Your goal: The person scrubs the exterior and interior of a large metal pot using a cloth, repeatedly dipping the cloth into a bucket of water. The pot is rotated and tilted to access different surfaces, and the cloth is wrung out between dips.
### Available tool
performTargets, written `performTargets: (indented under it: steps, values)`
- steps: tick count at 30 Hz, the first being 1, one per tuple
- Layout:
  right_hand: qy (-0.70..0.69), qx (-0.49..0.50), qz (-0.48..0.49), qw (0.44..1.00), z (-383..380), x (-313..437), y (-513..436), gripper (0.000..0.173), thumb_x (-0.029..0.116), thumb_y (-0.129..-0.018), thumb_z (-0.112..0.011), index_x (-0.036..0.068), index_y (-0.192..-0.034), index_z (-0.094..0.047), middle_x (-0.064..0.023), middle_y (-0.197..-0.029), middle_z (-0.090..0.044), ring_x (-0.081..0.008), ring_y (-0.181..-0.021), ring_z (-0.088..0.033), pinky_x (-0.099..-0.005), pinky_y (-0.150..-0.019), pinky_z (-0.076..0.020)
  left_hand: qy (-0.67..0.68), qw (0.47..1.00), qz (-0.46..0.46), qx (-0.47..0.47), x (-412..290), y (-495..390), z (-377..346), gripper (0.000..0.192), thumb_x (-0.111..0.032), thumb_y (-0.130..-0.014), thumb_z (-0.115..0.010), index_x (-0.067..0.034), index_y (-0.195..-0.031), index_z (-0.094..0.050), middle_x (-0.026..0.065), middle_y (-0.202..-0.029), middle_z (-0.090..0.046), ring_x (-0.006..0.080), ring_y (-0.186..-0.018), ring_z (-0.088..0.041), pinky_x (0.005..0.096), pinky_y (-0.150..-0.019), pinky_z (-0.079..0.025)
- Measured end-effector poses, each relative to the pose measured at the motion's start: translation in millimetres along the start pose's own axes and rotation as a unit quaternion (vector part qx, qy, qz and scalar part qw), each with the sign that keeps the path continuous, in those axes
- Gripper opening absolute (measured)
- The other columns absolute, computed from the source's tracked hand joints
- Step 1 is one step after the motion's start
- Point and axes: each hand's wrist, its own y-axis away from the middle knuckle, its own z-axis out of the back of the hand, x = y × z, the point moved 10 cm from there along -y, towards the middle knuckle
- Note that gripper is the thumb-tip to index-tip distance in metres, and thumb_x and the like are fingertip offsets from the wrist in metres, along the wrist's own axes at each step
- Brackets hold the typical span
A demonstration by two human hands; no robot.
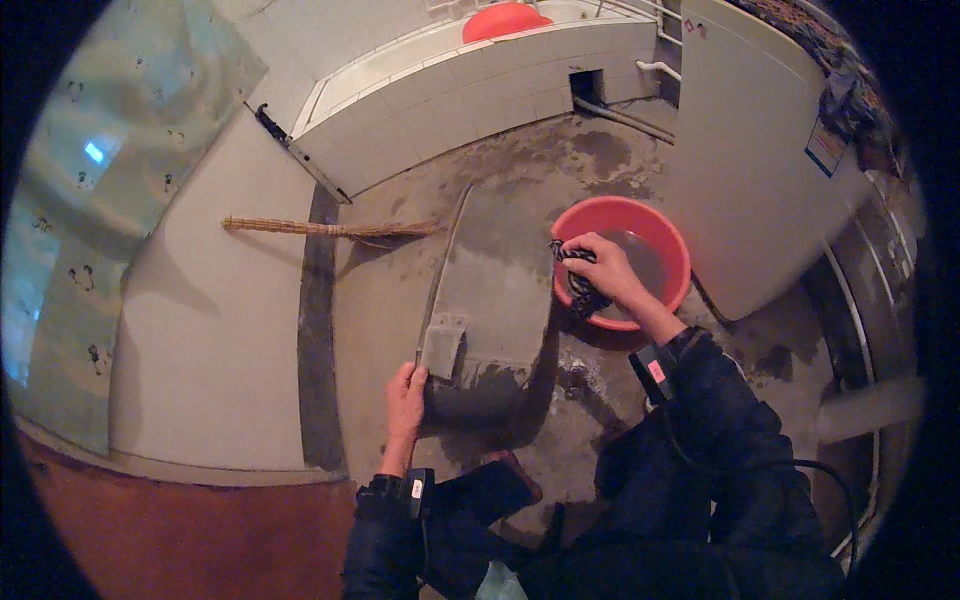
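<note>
My left hand [406, 397] grips the near left edge of a large grey panel-like object [495, 292], which stands tilted on the floor and has a small bracket-like plate [444, 347] near that edge. The panel's near part looks dark and wet, the rest lighter. My right hand [600, 262] is closed on a dark patterned cloth [585, 289], bunched up and hanging over the left rim of a red plastic basin [679, 247]. Cloudy water shows in the basin, right of the hand.
A straw broom [322, 228] lies left of the panel. Behind stands a white-tiled bathtub surround [465, 112] with a red basin [506, 22] on top. A large white panel or appliance [750, 165] rises at the right. The concrete floor [382, 300] has wet patches. Pipes run along the right wall.
</note>
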Motion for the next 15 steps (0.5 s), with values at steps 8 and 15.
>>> performTargets:
  steps: [8, 15]
  values:
    - [0.072, -0.075, 0.233, 0.967, -105, 106, 93, 0.035, 0.004, -0.07, -0.058, 0.004, -0.105, -0.055, -0.016, -0.108, -0.051, -0.0344, -0.104, -0.048, -0.0413, -0.091, -0.0403, -0.15, 0.986, -0.061, -0.037, -42, 8, -6, 0.019, -0.02, -0.09, -0.051, -0.003, -0.084, -0.052, 0.0064, -0.063, -0.048, 0.014, -0.061, -0.048, 0.03, -0.055, -0.039]
    - [0.184, -0.206, 0.154, 0.949, -88, 43, 23, 0.035, 0.002, -0.073, -0.054, 0.005, -0.108, -0.055, -0.0147, -0.106, -0.052, -0.0348, -0.096, -0.047, -0.0419, -0.083, -0.0413, -0.296, 0.937, -0.13, -0.132, -73, 4, -10, 0.021, -0.026, -0.091, -0.049, -0.006, -0.084, -0.053, 0.0205, -0.066, -0.054, 0.0385, -0.059, -0.052, 0.0431, -0.051, -0.039]
